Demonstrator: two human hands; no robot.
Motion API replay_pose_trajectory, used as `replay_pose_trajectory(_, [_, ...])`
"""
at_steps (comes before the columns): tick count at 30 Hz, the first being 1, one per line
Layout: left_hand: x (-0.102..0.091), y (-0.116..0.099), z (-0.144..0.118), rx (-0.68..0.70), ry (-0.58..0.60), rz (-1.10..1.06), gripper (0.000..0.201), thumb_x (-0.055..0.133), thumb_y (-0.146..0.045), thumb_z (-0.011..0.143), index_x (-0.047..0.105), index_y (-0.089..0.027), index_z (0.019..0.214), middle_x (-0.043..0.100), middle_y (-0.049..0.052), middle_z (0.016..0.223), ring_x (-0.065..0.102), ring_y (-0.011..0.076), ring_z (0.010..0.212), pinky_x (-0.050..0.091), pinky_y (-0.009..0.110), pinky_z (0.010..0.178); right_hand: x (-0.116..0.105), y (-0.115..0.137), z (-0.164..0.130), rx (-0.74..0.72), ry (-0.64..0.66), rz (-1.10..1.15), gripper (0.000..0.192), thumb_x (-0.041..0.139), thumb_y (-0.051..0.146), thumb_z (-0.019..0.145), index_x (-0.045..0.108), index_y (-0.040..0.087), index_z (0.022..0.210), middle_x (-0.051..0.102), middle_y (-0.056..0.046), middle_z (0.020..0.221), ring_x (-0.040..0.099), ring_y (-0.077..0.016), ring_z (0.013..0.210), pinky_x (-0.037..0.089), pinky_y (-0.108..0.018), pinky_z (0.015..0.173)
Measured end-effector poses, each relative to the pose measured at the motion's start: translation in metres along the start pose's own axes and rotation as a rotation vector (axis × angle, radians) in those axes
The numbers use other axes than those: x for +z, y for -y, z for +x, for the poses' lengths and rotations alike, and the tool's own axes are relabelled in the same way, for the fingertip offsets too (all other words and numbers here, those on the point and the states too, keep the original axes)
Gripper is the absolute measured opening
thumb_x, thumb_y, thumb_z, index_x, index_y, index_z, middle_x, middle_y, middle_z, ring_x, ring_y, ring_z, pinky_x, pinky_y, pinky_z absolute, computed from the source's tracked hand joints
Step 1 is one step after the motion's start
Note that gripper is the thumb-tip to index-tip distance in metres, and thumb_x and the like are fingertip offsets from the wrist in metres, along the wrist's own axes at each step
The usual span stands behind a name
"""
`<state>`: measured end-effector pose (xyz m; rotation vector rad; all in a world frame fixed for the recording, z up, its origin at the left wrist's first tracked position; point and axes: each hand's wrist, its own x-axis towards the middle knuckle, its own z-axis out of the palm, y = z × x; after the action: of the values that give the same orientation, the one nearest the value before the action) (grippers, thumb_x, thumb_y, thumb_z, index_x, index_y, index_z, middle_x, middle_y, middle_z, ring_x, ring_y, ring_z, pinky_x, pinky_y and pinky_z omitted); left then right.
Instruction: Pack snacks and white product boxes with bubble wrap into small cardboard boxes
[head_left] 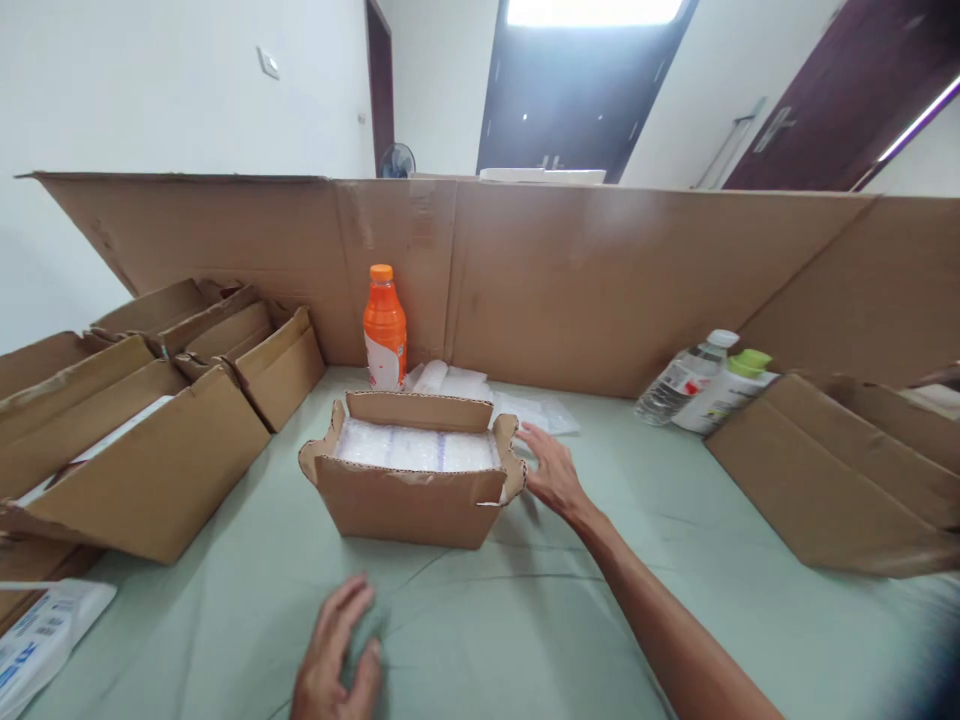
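Note:
In the middle of the green cloth stands a small open cardboard box, filled with white bubble-wrapped packs. My right hand is at the box's right end, fingers stretched toward its flap; whether they touch it I cannot tell. Behind the box lie clear plastic bags, close past my right fingertips. My left hand hovers over the cloth in front of the box, fingers apart and nothing in it.
An orange bottle stands behind the box. Several open cardboard boxes crowd the left. On the right are a clear bottle, a green-capped white bottle and another cardboard box. A tall cardboard wall closes off the back.

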<state>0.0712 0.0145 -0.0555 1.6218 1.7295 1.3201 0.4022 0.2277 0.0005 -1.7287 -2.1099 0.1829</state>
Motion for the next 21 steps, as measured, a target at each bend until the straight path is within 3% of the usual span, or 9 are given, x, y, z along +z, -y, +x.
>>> replay_pose_trajectory(2, [-0.017, -0.003, 0.029, -0.153, -0.055, 0.009, 0.050, 0.055, -0.040, 0.090, 0.053, -0.026, 0.138, 0.056, 0.013, 0.141, 0.065, 0.0291, 0.109, 0.062, 0.038, 0.074, -0.002, 0.010, -0.032, -0.071, 0.074, 0.277, 0.056, 0.059, 0.043, 0.089, 0.052, 0.021, 0.141, 0.046, -0.014, 0.153, 0.041, -0.0330, 0.141, 0.033, -0.053, 0.115])
replay_pose_trajectory(5, [-0.030, -0.011, 0.081, -0.195, -0.120, -0.122, 0.072, 0.063, -0.042, 0.083, 0.038, -0.027, 0.148, 0.049, 0.013, 0.148, 0.057, 0.0298, 0.123, 0.055, 0.045, 0.096, -0.008, 0.035, -0.057, -0.169, 0.201, 0.617, 0.090, 0.071, 0.062, 0.078, 0.037, 0.023, 0.152, 0.041, -0.014, 0.156, 0.039, -0.0359, 0.142, 0.032, -0.054, 0.117])
replay_pose_trajectory(7, [-0.028, -0.020, 0.110, -0.190, -0.109, -0.234, 0.075, 0.067, -0.040, 0.079, 0.038, -0.025, 0.147, 0.050, 0.013, 0.146, 0.053, 0.0294, 0.129, 0.048, 0.046, 0.104, -0.011, 0.052, -0.053, -0.192, 0.209, 0.756, 0.110, 0.078, 0.068, 0.068, 0.030, 0.022, 0.156, 0.037, -0.015, 0.158, 0.034, -0.0377, 0.145, 0.028, -0.055, 0.119])
replay_pose_trajectory(10, [-0.021, -0.034, 0.128, -0.244, -0.015, -0.367, 0.069, 0.069, -0.043, 0.071, 0.047, -0.019, 0.132, 0.060, 0.014, 0.127, 0.062, 0.0285, 0.115, 0.050, 0.046, 0.101, -0.008, 0.076, -0.037, -0.181, 0.190, 0.942, 0.122, 0.081, 0.073, 0.059, 0.028, 0.022, 0.156, 0.035, -0.015, 0.158, 0.027, -0.0375, 0.148, 0.024, -0.055, 0.120])
replay_pose_trajectory(13, [-0.021, -0.039, 0.116, -0.337, -0.001, -0.339, 0.066, 0.070, -0.051, 0.063, 0.051, -0.018, 0.117, 0.064, 0.011, 0.113, 0.066, 0.0295, 0.103, 0.053, 0.046, 0.094, -0.003, 0.091, -0.036, -0.163, 0.142, 1.081, 0.125, 0.084, 0.071, 0.053, 0.028, 0.025, 0.155, 0.038, -0.013, 0.156, 0.033, -0.0352, 0.145, 0.027, -0.054, 0.118])
replay_pose_trajectory(16, [-0.022, -0.028, 0.091, -0.379, -0.032, -0.184, 0.063, 0.069, -0.057, 0.063, 0.054, -0.022, 0.113, 0.065, 0.009, 0.111, 0.066, 0.0327, 0.105, 0.052, 0.049, 0.094, -0.006, 0.090, -0.062, -0.176, 0.055, 1.069, 0.133, 0.092, 0.060, 0.046, 0.025, 0.026, 0.155, 0.040, -0.013, 0.154, 0.041, -0.0333, 0.139, 0.032, -0.049, 0.117])
replay_pose_trajectory(18, [-0.015, -0.019, 0.072, -0.357, 0.045, -0.165, 0.067, 0.067, -0.059, 0.068, 0.053, -0.023, 0.123, 0.065, 0.009, 0.115, 0.065, 0.0330, 0.108, 0.052, 0.049, 0.096, -0.014, 0.080, -0.096, -0.135, -0.009, 0.998, 0.131, 0.095, 0.054, 0.044, 0.030, 0.024, 0.153, 0.043, -0.014, 0.151, 0.043, -0.0339, 0.137, 0.030, -0.049, 0.118])
replay_pose_trajectory(21, [0.010, -0.020, 0.037, -0.273, 0.239, -0.258, 0.076, 0.061, -0.062, 0.076, 0.044, -0.024, 0.139, 0.061, 0.013, 0.129, 0.065, 0.0328, 0.112, 0.054, 0.047, 0.095, -0.037, 0.051, -0.169, 0.064, -0.147, 0.911, 0.123, 0.092, 0.058, 0.046, 0.038, 0.021, 0.150, 0.052, -0.015, 0.142, 0.050, -0.0367, 0.131, 0.035, -0.054, 0.115])
